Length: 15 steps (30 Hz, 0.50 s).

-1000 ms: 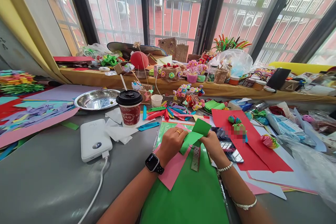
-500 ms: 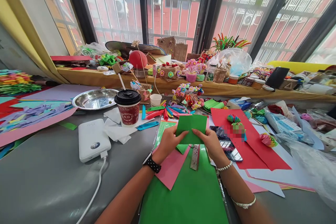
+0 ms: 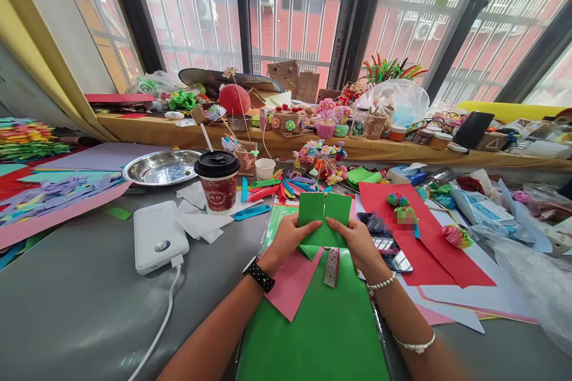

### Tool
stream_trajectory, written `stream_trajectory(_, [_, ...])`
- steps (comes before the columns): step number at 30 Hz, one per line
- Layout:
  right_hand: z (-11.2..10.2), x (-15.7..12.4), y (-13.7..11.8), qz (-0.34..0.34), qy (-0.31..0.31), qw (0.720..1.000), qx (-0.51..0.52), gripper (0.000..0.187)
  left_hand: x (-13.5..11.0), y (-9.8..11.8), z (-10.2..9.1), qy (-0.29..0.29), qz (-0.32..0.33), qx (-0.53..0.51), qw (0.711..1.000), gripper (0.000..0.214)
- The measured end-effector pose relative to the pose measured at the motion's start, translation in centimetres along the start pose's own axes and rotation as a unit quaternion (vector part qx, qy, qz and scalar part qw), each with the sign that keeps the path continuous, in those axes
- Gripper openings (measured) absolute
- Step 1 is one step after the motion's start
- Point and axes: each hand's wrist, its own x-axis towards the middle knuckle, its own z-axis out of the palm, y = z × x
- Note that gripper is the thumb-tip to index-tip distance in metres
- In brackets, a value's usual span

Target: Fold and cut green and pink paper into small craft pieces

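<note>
Both my hands hold a small green paper piece [image 3: 325, 214] upright above the table, with a tear or split running down from its top middle. My left hand [image 3: 288, 240], with a black watch on the wrist, pinches its left lower part. My right hand [image 3: 357, 242], with a bead bracelet, pinches its right lower part. Under the hands lie a large green sheet [image 3: 317, 333], a pink sheet [image 3: 292, 286] and a small metal ruler [image 3: 332, 267].
A phone [image 3: 388, 248] lies on red paper [image 3: 429, 250] to the right. On the left are a white power bank [image 3: 157, 236] with its cable, a lidded coffee cup [image 3: 218, 180], a steel plate [image 3: 161, 168] and coloured paper scraps. Craft flowers crowd the sill.
The folded green piece was opened flat and lifted upright between both hands. It now shows a split from its top edge.
</note>
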Motion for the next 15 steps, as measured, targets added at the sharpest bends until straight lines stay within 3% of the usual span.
stream_trajectory(8, [0.27, -0.12, 0.06, -0.009, 0.01, 1.0, -0.001, 0.029, 0.21, -0.42, -0.09, 0.033, 0.032, 0.06, 0.997, 0.033])
stream_trajectory(15, [-0.03, -0.04, -0.18, -0.033, -0.01, 0.997, -0.073, 0.028, 0.2, -0.03, -0.39, 0.021, -0.023, 0.021, 0.999, 0.036])
